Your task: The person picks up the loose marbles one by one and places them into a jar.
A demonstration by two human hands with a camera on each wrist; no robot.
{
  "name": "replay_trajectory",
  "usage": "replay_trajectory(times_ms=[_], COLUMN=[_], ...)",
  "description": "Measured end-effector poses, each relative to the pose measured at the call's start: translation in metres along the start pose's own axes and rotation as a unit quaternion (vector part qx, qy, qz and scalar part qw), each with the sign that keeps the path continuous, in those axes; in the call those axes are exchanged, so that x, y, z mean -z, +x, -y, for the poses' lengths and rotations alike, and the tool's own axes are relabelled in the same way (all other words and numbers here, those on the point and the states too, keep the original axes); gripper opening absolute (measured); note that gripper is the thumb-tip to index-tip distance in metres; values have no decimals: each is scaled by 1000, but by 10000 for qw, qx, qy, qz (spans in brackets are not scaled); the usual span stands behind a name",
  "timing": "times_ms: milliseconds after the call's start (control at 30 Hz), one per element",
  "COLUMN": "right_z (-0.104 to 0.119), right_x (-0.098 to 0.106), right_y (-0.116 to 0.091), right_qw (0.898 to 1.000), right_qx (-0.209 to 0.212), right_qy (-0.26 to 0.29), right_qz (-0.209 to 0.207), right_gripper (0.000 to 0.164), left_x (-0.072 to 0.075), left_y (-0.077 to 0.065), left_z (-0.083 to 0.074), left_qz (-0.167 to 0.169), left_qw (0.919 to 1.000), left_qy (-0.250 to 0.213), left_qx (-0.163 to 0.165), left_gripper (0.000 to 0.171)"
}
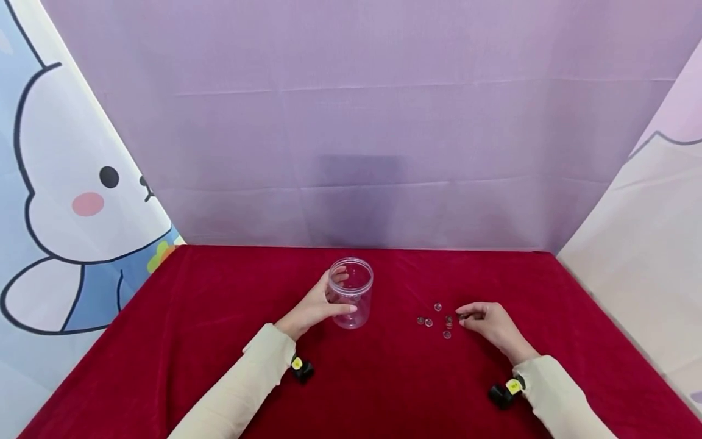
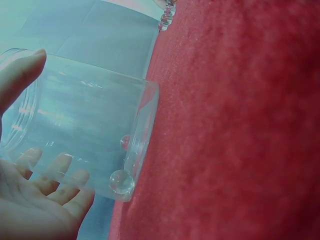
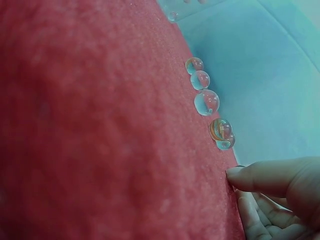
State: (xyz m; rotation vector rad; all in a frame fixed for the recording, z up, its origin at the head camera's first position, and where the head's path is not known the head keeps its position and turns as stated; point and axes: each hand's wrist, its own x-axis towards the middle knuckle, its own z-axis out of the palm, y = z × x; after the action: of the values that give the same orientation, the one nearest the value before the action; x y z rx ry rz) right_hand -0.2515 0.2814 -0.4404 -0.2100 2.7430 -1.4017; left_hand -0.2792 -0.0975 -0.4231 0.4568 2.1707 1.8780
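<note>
My left hand point(image 1: 315, 308) grips a clear open-topped jar point(image 1: 360, 305), thumb on the near side and fingers round the far side. The jar stands upright on the red cloth. Low inside it, the left wrist view shows clear marbles, one a glass marble point(image 2: 121, 182) by the wall. To the right, my right hand point(image 1: 493, 323) is down at the cloth, pinching a marble point(image 1: 463, 316) between thumb and fingertips; the thumb mostly hides it. Just left of those fingertips lie several loose marbles point(image 1: 446, 335), some clear, one with an orange-brown swirl point(image 3: 221, 129).
A red cloth point(image 1: 384, 390) covers the table. Behind it rises a lilac fabric backdrop point(image 1: 356, 122), with a cartoon-printed panel point(image 1: 66, 183) at the left and a pale panel point(image 1: 647, 244) at the right. Each wrist carries a small black camera.
</note>
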Motion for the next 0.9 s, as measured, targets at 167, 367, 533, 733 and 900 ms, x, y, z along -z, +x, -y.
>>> replay_trajectory(times_ms=[167,367,533,733,900], right_z=[-4,-3,-4,-6,-7], right_x=[-1,-2,-1,0,0], right_y=[-1,-4,-3,-1,-2], right_qw=[9998,9987,9983,9983,9982], right_qx=[-51,-161,-240,-265,-315], right_qy=[172,475,508,491,502], right_qz=[19,86,144,148,117], right_gripper=[23,25,26,25,26], left_x=[-1,-2,-2,-3,-2], left_y=[-1,-1,-2,-2,-2], left_z=[4,6,6,6,7], left_qz=[-32,-13,-7,8,18], left_qw=[10000,9999,9999,10000,10000], left_qy=[60,108,70,20,72], left_qx=[-67,-88,-84,-50,-34], left_gripper=[85,86,85,83,83])
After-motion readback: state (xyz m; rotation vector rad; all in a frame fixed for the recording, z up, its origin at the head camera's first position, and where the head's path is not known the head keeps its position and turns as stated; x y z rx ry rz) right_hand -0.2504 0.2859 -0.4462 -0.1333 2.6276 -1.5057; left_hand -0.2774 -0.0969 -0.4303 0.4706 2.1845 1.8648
